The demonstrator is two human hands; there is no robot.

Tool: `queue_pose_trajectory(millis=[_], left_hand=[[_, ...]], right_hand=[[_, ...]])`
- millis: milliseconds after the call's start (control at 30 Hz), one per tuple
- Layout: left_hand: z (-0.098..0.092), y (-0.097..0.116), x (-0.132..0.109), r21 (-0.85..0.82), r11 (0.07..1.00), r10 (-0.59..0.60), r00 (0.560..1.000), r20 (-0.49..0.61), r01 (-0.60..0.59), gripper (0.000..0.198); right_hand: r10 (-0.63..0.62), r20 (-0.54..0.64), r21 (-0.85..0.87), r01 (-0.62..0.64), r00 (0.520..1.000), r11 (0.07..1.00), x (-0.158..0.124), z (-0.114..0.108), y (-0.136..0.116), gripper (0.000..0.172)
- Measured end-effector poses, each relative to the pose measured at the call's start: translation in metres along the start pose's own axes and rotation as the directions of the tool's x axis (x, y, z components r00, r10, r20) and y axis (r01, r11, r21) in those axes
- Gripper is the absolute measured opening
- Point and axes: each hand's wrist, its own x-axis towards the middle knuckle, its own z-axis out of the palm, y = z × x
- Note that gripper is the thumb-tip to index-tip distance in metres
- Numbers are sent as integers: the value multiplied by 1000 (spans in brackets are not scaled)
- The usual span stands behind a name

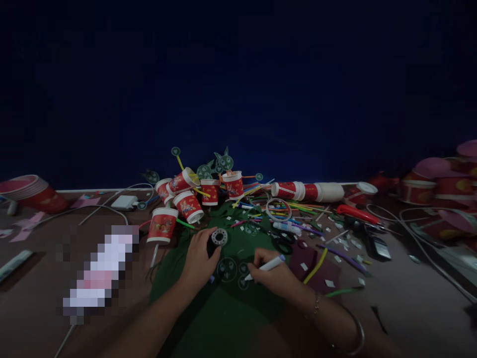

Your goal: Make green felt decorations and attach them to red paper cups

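A dark blue wall (238, 89) backs your brown table (119, 328); its upper area is too dark to read. One green sheet (208, 325) covers the table's middle, partly hidden under your arms. At left, a pixelated patch (100, 273) masks whatever lies there. Six red cups (188, 206) cluster behind the sheet, left of centre; further cups (417, 189) at far right are blurred. Your left hand (197, 256) is closed around one dark cylinder (219, 237) over the sheet. Your right hand (270, 268) clamps one white marker (270, 263). The sheet bears one larger circle (227, 269) and two small circles (244, 282); the marker tip is at the lower one, contact unclear.
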Motion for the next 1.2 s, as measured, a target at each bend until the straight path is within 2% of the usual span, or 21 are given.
queue_pose_trajectory(millis=[267, 600, 733, 867, 1000, 1200], left_hand=[[1, -1, 0, 0, 1000, -1, 1000, -1, 1, 41], [2, -1, 0, -4, 1000, -10, 1000, -2, 10, 40], [2, -2, 0, -2, 1000, -5, 1000, 3, 5, 40], [1, -2, -1, 8, 1000, -10, 1000, 12, 10, 41], [1, -2, -1, 7, 1000, -22, 1000, 17, 22, 41], [2, -1, 0, 0, 1000, -23, 1000, 7, 23, 41]], right_hand=[[-28, -23, -11, 27, 999, 1000, 1, 1, 4, 21], [-17, 52, 24, 16, 999, 1000, -2, 2, 3, 21], [56, 64, 169, -66, 996, 983, 1, 1, 1, 22], [131, -30, 291, -116, 991, 950, 8, -6, -1, 25], [50, -114, 194, -27, 992, 981, 11, -9, 1, 19], [26, -100, 58, -20, 995, 998, 11, -5, 8, 20]])
